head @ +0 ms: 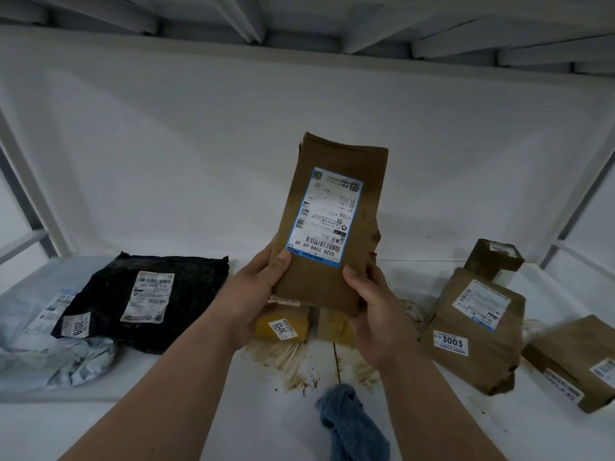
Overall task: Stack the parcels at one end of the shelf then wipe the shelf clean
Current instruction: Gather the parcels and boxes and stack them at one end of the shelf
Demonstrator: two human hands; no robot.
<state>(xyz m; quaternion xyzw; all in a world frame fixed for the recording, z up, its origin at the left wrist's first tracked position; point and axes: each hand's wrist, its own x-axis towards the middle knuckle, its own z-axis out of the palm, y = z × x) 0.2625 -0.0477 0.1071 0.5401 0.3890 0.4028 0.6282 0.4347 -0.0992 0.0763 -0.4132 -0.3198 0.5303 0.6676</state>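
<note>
I hold a flat brown parcel [336, 181] with a blue-edged label upright above the middle of the white shelf [273, 427]. My left hand [256, 294] grips its lower left edge, thumb on the front. My right hand [376, 314] grips its lower right corner. Below it lie a yellow parcel [293, 322] tagged 3013 and a taped brown one [336, 327]. A black bag parcel [186, 287] lies on grey bag parcels [36, 344] at the left. Brown parcels sit at the right: one tagged 3003 [472, 327], a small one [492, 257] behind it, another [572, 361] at the edge.
A crumpled blue cloth [349, 424] lies on the shelf's front, between my forearms. Brown dirt smears [283, 357] spread across the shelf's middle and near the right parcels. White uprights frame both sides, and an upper shelf's underside [299, 24] closes in overhead.
</note>
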